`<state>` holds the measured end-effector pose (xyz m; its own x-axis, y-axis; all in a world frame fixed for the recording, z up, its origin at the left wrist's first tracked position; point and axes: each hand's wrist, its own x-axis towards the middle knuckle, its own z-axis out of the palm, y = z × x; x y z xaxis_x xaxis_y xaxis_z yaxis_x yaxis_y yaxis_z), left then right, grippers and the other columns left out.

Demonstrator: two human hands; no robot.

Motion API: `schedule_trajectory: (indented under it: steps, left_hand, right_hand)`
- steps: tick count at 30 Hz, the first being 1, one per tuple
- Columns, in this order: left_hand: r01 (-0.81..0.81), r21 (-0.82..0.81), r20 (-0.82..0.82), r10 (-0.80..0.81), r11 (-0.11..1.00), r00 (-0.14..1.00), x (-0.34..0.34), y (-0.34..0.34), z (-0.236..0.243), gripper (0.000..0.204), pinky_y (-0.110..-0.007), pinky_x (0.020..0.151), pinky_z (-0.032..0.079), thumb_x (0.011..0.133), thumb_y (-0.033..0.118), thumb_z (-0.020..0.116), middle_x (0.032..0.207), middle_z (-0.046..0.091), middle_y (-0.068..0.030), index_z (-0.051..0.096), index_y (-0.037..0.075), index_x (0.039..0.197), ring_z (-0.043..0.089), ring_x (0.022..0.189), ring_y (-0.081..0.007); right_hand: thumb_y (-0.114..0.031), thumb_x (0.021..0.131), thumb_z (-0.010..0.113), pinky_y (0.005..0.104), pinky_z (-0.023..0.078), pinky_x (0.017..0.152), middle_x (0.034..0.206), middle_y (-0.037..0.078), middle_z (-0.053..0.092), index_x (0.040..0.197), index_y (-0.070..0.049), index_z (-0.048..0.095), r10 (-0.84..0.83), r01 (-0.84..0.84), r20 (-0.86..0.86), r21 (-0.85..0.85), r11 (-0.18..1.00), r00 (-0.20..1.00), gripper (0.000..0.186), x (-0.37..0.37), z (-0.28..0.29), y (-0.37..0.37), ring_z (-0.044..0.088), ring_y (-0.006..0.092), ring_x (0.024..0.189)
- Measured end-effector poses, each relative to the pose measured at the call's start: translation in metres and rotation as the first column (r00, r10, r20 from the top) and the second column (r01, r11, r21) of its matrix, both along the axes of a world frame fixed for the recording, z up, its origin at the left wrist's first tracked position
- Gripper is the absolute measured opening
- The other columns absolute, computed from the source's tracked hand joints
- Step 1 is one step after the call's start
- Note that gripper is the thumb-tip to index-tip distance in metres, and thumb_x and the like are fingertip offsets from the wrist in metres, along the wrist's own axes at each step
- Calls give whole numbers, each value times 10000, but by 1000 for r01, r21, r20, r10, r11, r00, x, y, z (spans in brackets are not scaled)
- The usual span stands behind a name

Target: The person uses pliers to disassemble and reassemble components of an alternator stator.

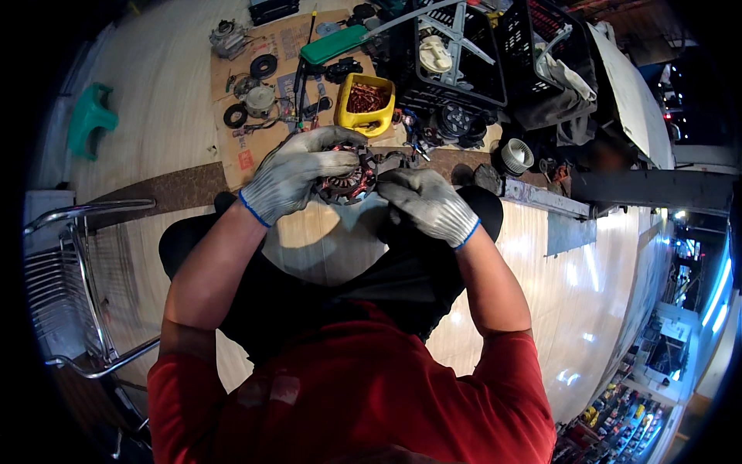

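Flattened brown cardboard sheet (255, 147) lies on the pale floor, w/ a small red printed patch at its near-left corner and faded print higher up. On it: black rubber rings, round metal parts, a green flat case (334, 45) at the far edge. Yellow plastic tub (365, 108), rectangular w/ a handle, holds a tangle of copper wire. Behind it, black lattice crates (456, 54); a white ribbed round part (516, 156) sits to the right.

Both hands in grey knit gloves w/ blue cuffs. Left hand (297, 174) wraps over the top-left of a round motor stator (352, 182), dark metal w/ reddish copper windings, held in mid-air above the lap, close to the cardboard's near edge. Right hand (429, 203) closes on its right side, fingers curled tight; poss. pinching a small tool or wire there, too blurred to tell. Green plastic stool (91, 117) far left, chrome rack (73, 286) beside the person.
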<state>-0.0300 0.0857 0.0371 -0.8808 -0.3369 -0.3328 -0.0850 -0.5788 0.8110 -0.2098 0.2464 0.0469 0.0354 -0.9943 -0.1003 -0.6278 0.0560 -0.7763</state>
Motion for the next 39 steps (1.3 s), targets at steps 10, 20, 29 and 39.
schedule_trajectory:
  steps: [10,20,29,39]
  left_hand:
    - [-264,-219,104,292,939,951,-16,-3,-22,391,-274,910,534,903,99,683,1134,636,-117,553,-47,1241,644,1035,-176]
    - [-450,355,-107,514,819,851,-9,-17,-25,237,-305,781,601,963,158,576,1073,687,-153,600,-3,1136,704,944,-239]
    - [-267,325,-273,360,907,892,-5,-20,-35,301,-375,920,578,968,161,533,1158,663,-164,582,-24,1199,665,1072,-257]
    - [-211,-506,-131,167,836,977,9,-29,-53,400,-333,937,556,912,91,587,1219,631,-181,542,-47,1284,653,1093,-237]
  right_hand:
    - [-300,923,638,407,538,562,784,126,686,993,-79,691,-93,113,-563,0,994,821,238,50,44,21,674,318,676]
    - [-288,902,615,409,523,522,717,94,641,1101,-76,642,-223,189,-724,-128,973,653,292,41,-40,48,662,272,616]
    - [-389,857,652,410,446,1034,1323,262,570,1425,-19,436,-242,256,-143,96,962,960,712,22,40,0,563,383,1231]
    - [-88,918,616,294,525,688,895,92,699,1015,3,682,-349,199,581,307,930,735,149,34,-5,-48,655,159,761]
